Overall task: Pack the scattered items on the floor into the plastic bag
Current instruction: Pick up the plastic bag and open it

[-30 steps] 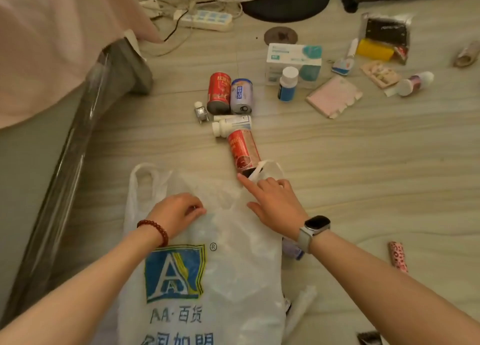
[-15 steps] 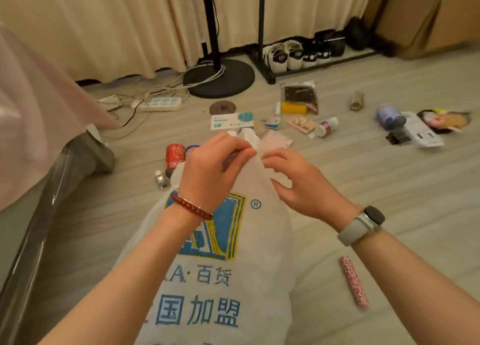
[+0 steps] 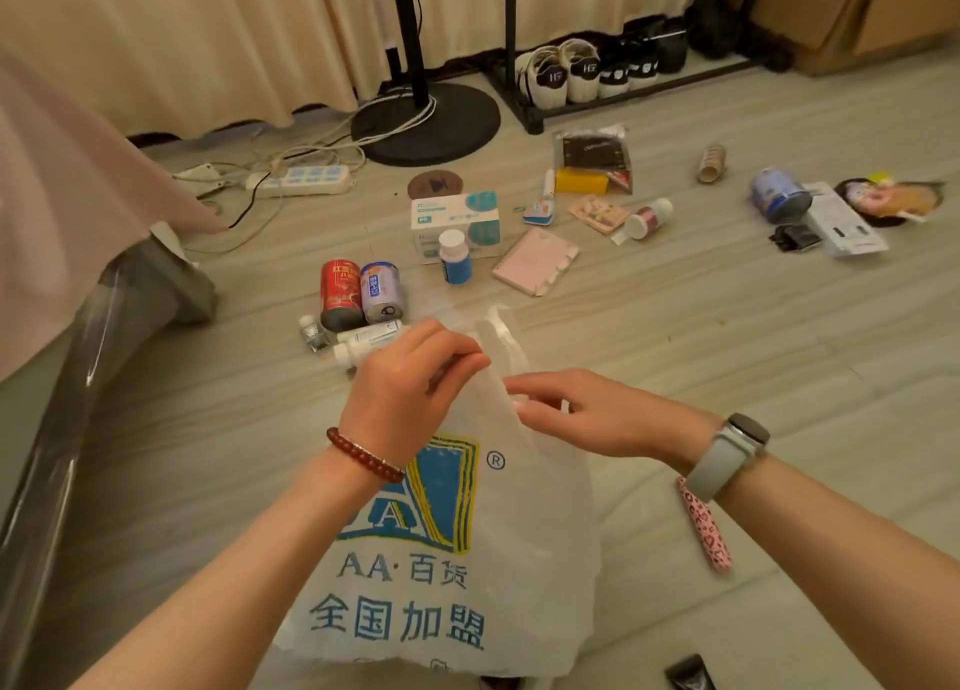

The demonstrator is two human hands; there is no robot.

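Head view shows both forearms reaching forward over the floor; the left hand, a red bead bracelet at its wrist, has its fingers pinched on the top edge of the white plastic bag; the right hand, wrist in a grey watch, nips the same edge from the other side; the bag stands lifted mid-floor, printed "AA·百货" and "全国加盟"; behind it lie a red can, a blue-white can and a white box.
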